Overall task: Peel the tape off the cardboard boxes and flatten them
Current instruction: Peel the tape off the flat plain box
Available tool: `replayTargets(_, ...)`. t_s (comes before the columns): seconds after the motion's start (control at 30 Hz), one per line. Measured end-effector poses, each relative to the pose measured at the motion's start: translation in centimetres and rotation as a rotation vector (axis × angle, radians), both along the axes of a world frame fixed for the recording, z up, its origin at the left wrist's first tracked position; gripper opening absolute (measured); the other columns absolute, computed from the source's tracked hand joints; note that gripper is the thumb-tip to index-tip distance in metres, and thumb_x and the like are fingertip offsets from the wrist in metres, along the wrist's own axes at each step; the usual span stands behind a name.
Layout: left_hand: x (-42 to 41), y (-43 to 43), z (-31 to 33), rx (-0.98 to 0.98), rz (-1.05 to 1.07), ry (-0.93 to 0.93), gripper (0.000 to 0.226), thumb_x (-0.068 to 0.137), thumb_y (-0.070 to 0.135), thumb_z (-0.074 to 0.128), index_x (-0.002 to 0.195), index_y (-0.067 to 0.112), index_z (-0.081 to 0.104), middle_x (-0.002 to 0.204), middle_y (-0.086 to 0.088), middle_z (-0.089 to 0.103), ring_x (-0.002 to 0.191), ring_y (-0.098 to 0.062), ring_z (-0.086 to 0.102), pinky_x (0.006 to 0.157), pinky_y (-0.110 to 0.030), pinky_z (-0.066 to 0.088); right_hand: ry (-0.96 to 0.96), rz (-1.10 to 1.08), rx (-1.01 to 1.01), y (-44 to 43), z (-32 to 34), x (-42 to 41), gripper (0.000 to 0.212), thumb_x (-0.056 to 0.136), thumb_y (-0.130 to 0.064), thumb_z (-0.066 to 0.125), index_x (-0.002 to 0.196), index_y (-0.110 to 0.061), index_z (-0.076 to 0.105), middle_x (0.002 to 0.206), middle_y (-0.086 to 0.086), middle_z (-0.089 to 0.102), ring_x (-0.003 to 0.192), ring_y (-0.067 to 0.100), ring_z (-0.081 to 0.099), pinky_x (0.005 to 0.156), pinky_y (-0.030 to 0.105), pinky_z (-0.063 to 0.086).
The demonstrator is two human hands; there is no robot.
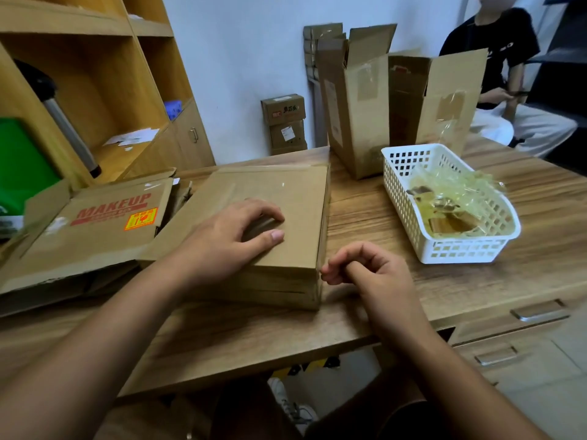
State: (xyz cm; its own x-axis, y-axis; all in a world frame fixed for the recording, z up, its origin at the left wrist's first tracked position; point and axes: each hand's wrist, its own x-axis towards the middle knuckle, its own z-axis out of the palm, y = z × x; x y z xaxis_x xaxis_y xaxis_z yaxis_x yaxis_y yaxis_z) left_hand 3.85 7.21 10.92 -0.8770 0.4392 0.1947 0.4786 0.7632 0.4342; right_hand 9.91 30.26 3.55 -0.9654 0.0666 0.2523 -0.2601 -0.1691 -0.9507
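Pins stiff, light flat brown cardboard box [286,192] with relaxed left hand [228,236], curls right hand [371,271] (pinch unclear) at near-right corner, likely peel start.

Your left hand [235,236] is palm down, fingers arched, thumb stuck out. Just beside it your right hand [365,268] has fingers curled in; can't tell if it's pinching anything.

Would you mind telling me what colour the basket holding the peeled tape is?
The basket is white, clearest in the head view.
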Motion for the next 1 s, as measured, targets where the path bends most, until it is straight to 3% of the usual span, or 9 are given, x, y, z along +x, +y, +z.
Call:
replayTargets(0.2, 0.02, 0.17, 0.11, -0.002, 0.004, -0.01, 0.048, 0.086, 0.066, 0.048, 0.126, 0.041, 0.057, 0.13, 0.025, 0.055, 0.121, 0.003, 0.047, 0.107, -0.041, 0.044, 0.045, -0.01, -0.029, 0.09, 0.06, 0.03, 0.035, 0.094, 0.016, 0.046, 0.091, -0.01, 0.069, 0.095, 0.01, 0.077, 0.091, 0.023, 0.073, 0.079, 0.027, 0.057)
replayTargets(0.5, -0.14, 0.18, -0.08, 0.006, -0.013, 0.008, 0.053, 0.083, 0.071, 0.043, 0.123, 0.041, 0.057, 0.13, 0.024, 0.055, 0.123, 0.0, 0.048, 0.107, -0.043, 0.043, 0.104, -0.004, 0.106, -0.03, 0.16, 0.61, 0.04, 0.085, 0.021, 0.05, 0.076, -0.013, 0.07, 0.075, 0.01, 0.074, 0.071, 0.015, 0.07, 0.069, 0.02, 0.053)
replayTargets(0.7, -0.2, 0.11, -0.22, -0.004, -0.017, 0.021, 0.049, 0.085, 0.07, 0.043, 0.123, 0.042, 0.056, 0.129, 0.026, 0.054, 0.124, 0.0, 0.047, 0.107, -0.043, 0.043, 0.17, -0.088, 0.075, -0.05, -0.11, 0.7, 0.039, 0.092, 0.016, 0.052, 0.085, -0.015, 0.075, 0.09, 0.006, 0.077, 0.089, 0.018, 0.074, 0.079, 0.023, 0.056)
replayTargets(0.9, -0.18, -0.01, -0.23, -0.027, -0.005, 0.023, 0.048, 0.086, 0.07, 0.041, 0.124, 0.045, 0.053, 0.132, 0.026, 0.052, 0.125, 0.0, 0.045, 0.106, -0.046, 0.043, 0.239, -0.165, 0.196, -0.24, -0.7, 0.84, 0.041, 0.087, 0.007, 0.056, 0.082, -0.029, 0.074, 0.086, -0.001, 0.077, 0.089, 0.019, 0.074, 0.08, 0.032, 0.058)
replayTargets(1.0, -0.29, -0.06, -0.38, -0.026, -0.009, 0.026, 0.047, 0.086, 0.072, 0.04, 0.124, 0.047, 0.052, 0.132, 0.026, 0.052, 0.127, -0.001, 0.046, 0.105, -0.048, 0.044, 0.225, -0.15, 0.221, -0.21, -0.74, 0.72, 0.043, 0.087, 0.01, 0.055, 0.082, -0.028, 0.074, 0.086, -0.002, 0.077, 0.087, 0.018, 0.073, 0.079, 0.028, 0.057)
